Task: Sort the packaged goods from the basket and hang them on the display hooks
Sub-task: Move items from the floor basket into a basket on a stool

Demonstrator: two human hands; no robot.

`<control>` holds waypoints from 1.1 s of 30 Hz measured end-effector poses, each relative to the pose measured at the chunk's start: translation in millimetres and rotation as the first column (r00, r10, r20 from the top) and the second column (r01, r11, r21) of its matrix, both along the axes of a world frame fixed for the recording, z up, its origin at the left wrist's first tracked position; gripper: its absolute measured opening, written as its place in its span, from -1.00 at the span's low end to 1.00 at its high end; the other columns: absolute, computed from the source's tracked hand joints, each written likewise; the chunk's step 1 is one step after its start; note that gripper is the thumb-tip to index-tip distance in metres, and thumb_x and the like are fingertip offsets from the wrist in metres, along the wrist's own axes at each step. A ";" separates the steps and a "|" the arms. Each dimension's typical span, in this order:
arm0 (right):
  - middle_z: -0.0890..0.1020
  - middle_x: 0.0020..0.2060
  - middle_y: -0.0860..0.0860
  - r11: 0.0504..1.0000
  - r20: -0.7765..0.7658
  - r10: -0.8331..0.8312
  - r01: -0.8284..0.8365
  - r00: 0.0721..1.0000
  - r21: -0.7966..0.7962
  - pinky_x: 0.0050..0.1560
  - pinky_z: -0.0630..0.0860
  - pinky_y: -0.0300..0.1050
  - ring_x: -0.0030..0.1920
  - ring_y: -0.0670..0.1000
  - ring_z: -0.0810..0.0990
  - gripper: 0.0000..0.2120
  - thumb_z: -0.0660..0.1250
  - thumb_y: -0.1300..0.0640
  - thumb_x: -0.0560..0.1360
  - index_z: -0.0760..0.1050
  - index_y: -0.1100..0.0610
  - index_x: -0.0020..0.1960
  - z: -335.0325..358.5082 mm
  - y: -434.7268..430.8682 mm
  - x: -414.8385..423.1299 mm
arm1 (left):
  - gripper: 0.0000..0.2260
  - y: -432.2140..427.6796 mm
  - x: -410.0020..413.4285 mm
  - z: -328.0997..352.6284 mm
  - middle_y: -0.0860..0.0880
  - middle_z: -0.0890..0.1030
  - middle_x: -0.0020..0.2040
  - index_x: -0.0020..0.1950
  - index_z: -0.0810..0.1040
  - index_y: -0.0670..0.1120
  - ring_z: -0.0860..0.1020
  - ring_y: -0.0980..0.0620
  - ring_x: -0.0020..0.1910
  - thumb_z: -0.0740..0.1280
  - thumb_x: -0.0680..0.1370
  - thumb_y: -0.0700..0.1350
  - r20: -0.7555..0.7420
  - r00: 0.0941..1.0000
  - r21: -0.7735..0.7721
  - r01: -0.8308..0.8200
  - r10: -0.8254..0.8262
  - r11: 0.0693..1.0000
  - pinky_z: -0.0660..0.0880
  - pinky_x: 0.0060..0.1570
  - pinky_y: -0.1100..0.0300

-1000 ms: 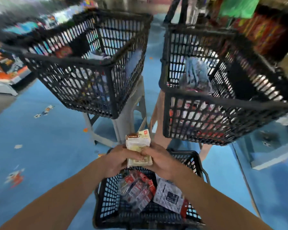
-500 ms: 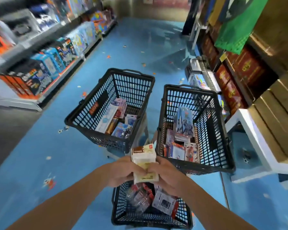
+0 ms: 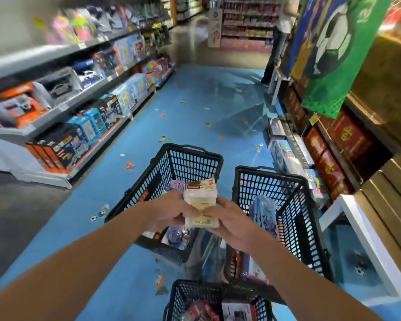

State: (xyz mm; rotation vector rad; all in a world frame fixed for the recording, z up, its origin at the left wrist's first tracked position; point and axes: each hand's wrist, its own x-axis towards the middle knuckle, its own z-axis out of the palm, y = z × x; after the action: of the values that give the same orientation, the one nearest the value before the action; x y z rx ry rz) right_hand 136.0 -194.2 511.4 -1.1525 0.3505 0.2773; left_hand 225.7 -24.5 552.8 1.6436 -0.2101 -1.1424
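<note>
Both hands are raised in front of the person, over the gap between three black mesh baskets. The left hand (image 3: 169,212) grips the left edge of a stack of cream-coloured packets (image 3: 200,201) and the right hand (image 3: 232,224) pinches its right edge, thumbs on the front face. The stack is upright, with a brown-and-white header card on top, clear of all baskets.

At six o'clock from the stack the near basket (image 3: 190,286) holds red packets (image 3: 202,309) and a white carded pack (image 3: 239,309). At eleven o'clock the left basket (image 3: 190,148) is tilted, with goods partly hidden behind the hands. At three o'clock the right basket (image 3: 264,170) holds a blue pack (image 3: 264,212) standing on end.

Boxed toys line the shelving (image 3: 83,105) at nine to ten o'clock. A green football banner (image 3: 333,54) hangs at one o'clock above red boxes (image 3: 322,144). The blue floor (image 3: 195,100) bears scattered stickers.
</note>
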 end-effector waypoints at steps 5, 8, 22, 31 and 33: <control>0.71 0.15 0.14 0.992 -0.004 -0.124 0.124 0.992 0.005 0.38 0.49 0.20 0.24 0.22 0.64 -0.51 0.42 0.41 0.43 0.53 0.13 0.32 -16.7 4.5 97.2 | -0.65 -12.3 92.7 -25.2 -0.07 0.74 0.11 0.24 0.63 -0.09 0.66 -0.09 0.14 0.29 0.57 -0.43 0.028 0.996 -0.021 -0.084 0.084 0.996 0.57 0.04 0.11; 0.73 0.11 0.11 0.973 -0.070 -0.232 0.230 0.970 -0.032 0.22 0.60 0.07 0.15 0.15 0.68 -0.54 0.35 0.48 0.47 0.55 0.13 0.30 -44.8 6.0 160.8 | -0.59 -23.2 159.2 -72.3 -0.10 0.72 0.16 0.31 0.60 -0.14 0.64 -0.14 0.21 0.26 0.54 -0.46 -0.006 0.990 -0.013 -0.144 0.144 0.989 0.57 0.13 0.04; 0.63 0.06 0.16 0.901 -0.479 -0.434 0.369 0.763 -0.228 0.21 0.60 0.25 0.05 0.18 0.63 -0.54 0.43 0.34 0.38 0.55 0.26 0.28 -226.4 -20.8 327.0 | -0.59 -100.4 316.8 -274.4 -0.02 0.64 0.22 0.34 0.51 0.04 0.57 -0.02 0.16 0.33 0.53 -0.27 -0.144 0.983 0.334 -0.061 0.115 0.941 0.51 -0.15 0.15; 0.65 0.14 0.17 0.831 -0.567 -0.556 0.404 0.607 -0.382 0.13 0.60 0.06 0.07 0.17 0.60 -0.66 0.14 0.33 0.58 0.55 0.19 0.27 -294.4 -23.4 349.7 | -0.69 -127.1 321.7 -360.4 -0.12 0.64 0.19 0.28 0.54 -0.08 0.61 -0.12 0.14 0.29 0.54 -0.16 -0.114 0.988 0.433 -0.045 0.103 0.900 0.59 0.17 0.00; 0.65 0.15 0.16 0.820 -0.568 -0.572 0.420 0.592 -0.388 0.22 0.60 0.15 0.12 0.18 0.61 -0.66 0.11 0.29 0.59 0.54 0.16 0.26 -296.8 -18.8 349.8 | -0.70 -130.7 318.6 -353.4 -0.11 0.61 0.22 0.34 0.48 -0.13 0.58 -0.10 0.17 0.28 0.61 -0.19 -0.105 0.989 0.418 -0.052 0.105 0.907 0.55 0.14 0.07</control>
State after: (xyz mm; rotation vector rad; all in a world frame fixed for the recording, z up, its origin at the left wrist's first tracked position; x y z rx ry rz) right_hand 485.8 -213.0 214.7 -1.0792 1.3670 0.1390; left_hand 544.3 -155.2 199.4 1.9203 0.1949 -1.2843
